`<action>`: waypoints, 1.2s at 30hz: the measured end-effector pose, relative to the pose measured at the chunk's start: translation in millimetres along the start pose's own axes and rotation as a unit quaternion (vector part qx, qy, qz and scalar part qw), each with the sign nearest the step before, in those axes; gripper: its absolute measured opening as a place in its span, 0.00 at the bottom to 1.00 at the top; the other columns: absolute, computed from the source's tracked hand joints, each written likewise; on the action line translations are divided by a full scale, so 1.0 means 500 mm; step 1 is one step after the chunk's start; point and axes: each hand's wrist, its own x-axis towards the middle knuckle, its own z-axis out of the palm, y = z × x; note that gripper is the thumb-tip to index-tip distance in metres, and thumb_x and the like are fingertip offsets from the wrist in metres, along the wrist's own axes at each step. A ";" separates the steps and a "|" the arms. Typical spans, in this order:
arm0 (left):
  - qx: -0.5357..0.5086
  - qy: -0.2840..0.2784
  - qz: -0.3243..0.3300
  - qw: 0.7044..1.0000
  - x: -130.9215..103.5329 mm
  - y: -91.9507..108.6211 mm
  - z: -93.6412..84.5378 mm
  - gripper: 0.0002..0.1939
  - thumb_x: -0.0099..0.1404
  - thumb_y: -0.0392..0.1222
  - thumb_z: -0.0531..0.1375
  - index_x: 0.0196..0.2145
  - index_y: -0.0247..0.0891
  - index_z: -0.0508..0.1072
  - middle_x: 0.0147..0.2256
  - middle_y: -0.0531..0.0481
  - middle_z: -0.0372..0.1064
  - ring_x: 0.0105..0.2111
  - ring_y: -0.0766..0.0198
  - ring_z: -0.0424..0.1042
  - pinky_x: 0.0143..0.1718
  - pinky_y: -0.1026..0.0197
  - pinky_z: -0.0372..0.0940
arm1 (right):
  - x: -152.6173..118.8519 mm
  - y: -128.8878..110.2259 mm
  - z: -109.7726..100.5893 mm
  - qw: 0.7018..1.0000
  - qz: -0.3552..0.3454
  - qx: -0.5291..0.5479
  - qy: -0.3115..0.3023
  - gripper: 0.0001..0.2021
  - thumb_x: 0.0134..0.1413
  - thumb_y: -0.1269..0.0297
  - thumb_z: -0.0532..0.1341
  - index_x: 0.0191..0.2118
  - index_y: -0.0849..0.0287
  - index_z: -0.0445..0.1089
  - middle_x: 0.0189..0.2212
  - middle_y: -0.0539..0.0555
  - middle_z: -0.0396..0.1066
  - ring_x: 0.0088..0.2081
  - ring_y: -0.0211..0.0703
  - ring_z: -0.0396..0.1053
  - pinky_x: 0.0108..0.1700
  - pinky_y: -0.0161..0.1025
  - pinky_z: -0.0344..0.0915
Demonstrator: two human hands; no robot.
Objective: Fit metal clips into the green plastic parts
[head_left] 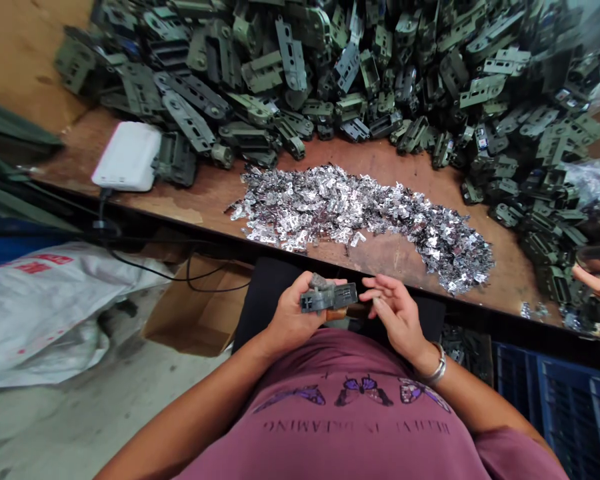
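Observation:
My left hand (300, 310) is closed around a dark grey-green plastic housing (327, 298), held in front of my body just below the table edge. The housing has a slotted, hollow end turned to the right. Under it shows an orange-brown piece (337, 313) whose kind I cannot make out. Just right of the housing, apart from it, is my right hand (395, 317), thumb and fingertips drawn together in a pinch. Whatever small thing may be between those fingertips is too small to name. A silver bracelet sits on the right wrist.
Small shiny metal clips (330, 207) lie heaped on the brown table (380, 257). Behind them rises a big pile of similar green-grey housings (260, 73). A white power bank (129, 157) with a black cable stands at left. Below are a cardboard box (195, 327) and white sacks (40, 313).

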 end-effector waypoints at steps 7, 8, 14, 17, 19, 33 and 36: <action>0.001 0.008 0.073 0.997 -0.003 -0.014 0.012 0.12 0.55 0.36 0.65 0.38 0.39 0.69 0.44 0.43 0.77 0.40 0.57 0.77 0.43 0.54 0.72 | 0.055 -0.003 0.053 0.942 0.234 0.242 -0.016 0.21 0.42 0.58 0.70 0.43 0.60 0.70 0.31 0.53 0.73 0.22 0.33 0.63 0.20 0.30 0.58; -0.005 0.006 0.083 0.996 -0.003 -0.019 0.011 0.13 0.56 0.36 0.65 0.39 0.39 0.69 0.45 0.43 0.77 0.43 0.56 0.77 0.46 0.52 0.71 | 0.059 -0.002 0.056 0.934 0.244 0.261 -0.027 0.21 0.41 0.58 0.70 0.42 0.59 0.70 0.30 0.52 0.72 0.21 0.32 0.60 0.19 0.29 0.56; -0.088 -0.124 0.031 0.988 -0.005 -0.008 -0.021 0.31 0.50 0.40 0.71 0.51 0.39 0.68 0.56 0.38 0.68 0.55 0.50 0.69 0.57 0.48 0.63 | 0.066 0.011 0.032 0.939 0.238 0.232 -0.090 0.27 0.45 0.54 0.70 0.50 0.57 0.67 0.23 0.44 0.64 0.17 0.28 0.49 0.17 0.28 0.47; -0.190 -0.187 -0.087 0.960 -0.007 0.016 -0.031 0.34 0.50 0.46 0.72 0.52 0.38 0.68 0.52 0.39 0.71 0.50 0.52 0.72 0.51 0.52 0.66 | 0.068 0.008 0.019 0.959 0.207 0.153 -0.118 0.29 0.47 0.53 0.69 0.53 0.56 0.64 0.29 0.47 0.70 0.20 0.29 0.58 0.20 0.28 0.55; -0.228 -0.160 -0.163 0.947 -0.008 0.025 -0.029 0.27 0.55 0.48 0.69 0.50 0.37 0.69 0.44 0.41 0.74 0.41 0.58 0.75 0.40 0.59 0.69 | 0.080 -0.003 0.012 0.974 0.142 0.061 -0.167 0.24 0.54 0.54 0.66 0.54 0.57 0.64 0.34 0.51 0.73 0.25 0.33 0.66 0.26 0.31 0.64; -0.332 0.043 -0.203 0.920 0.016 0.040 -0.007 0.12 0.55 0.44 0.63 0.34 0.36 0.67 0.29 0.48 0.74 0.17 0.69 0.67 0.15 0.68 0.59 | 0.245 -0.051 0.021 0.747 0.016 -0.643 -0.171 0.09 0.63 0.67 0.54 0.37 0.60 0.72 0.36 0.58 0.76 0.36 0.44 0.72 0.37 0.35 0.60; -0.330 0.037 -0.207 0.920 0.019 0.039 -0.008 0.12 0.56 0.45 0.63 0.35 0.36 0.67 0.27 0.50 0.73 0.17 0.69 0.67 0.16 0.68 0.59 | 0.238 -0.048 -0.031 0.775 0.060 -0.603 -0.177 0.09 0.63 0.68 0.55 0.34 0.58 0.72 0.34 0.55 0.76 0.36 0.43 0.72 0.37 0.34 0.59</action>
